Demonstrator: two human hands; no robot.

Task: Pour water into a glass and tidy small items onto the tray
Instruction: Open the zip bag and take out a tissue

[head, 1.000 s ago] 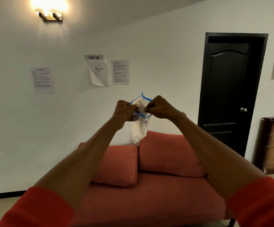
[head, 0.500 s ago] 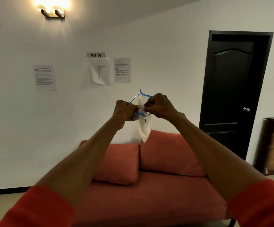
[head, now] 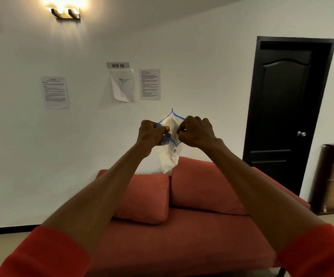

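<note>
Plastic bag (head: 169, 156) — clear, blue zip edge, held up at arm's length in front of you, above the red sofa (head: 182, 236); its mouth is pulled apart into a pointed oval. Contents too blurred to tell.
Your left hand (head: 152, 133) — fingers curled, pinching the bag's left rim.
Your right hand (head: 197, 131) — fingers curled, pinching the right rim.
Two red cushions (head: 142, 196) against the sofa back.
Black door (head: 288, 108) — closed, on the right.
Wall papers (head: 149, 84), one label reading "WS 06".

Single head view, facing forward across sofa (head: 182, 236) toward wall (head: 202, 76), hands near centre.
</note>
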